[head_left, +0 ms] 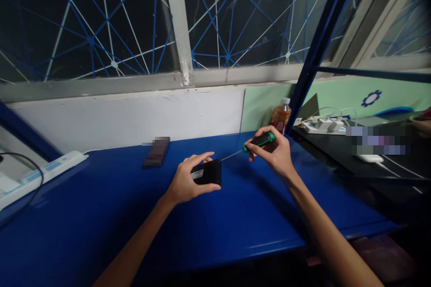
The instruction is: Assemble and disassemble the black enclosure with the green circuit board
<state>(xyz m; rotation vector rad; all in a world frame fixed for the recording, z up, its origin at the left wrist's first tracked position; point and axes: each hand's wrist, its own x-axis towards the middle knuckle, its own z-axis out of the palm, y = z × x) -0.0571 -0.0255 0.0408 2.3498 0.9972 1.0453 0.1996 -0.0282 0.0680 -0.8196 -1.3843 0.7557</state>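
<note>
A flat black box-shaped device (210, 173) with a pale label is gripped along its edges by my left hand (187, 178), thumb on the near side and fingers on the far side. My right hand (274, 150) is closed round the green and black handle of a screwdriver (261, 141). The screwdriver's thin metal shaft slants down to the left, and its tip is at the far right corner of the device. Whether the tip sits in a screw is too small to tell. Both hands are over the blue table (235, 228).
A dark, blurred-out flat object (156, 152) lies behind my left hand. White power strips stand at the left (43, 175) and right (325, 126). A drink bottle (281, 115) is at the back, beside a blue metal post (308, 54). Cables trail over the black desk at right.
</note>
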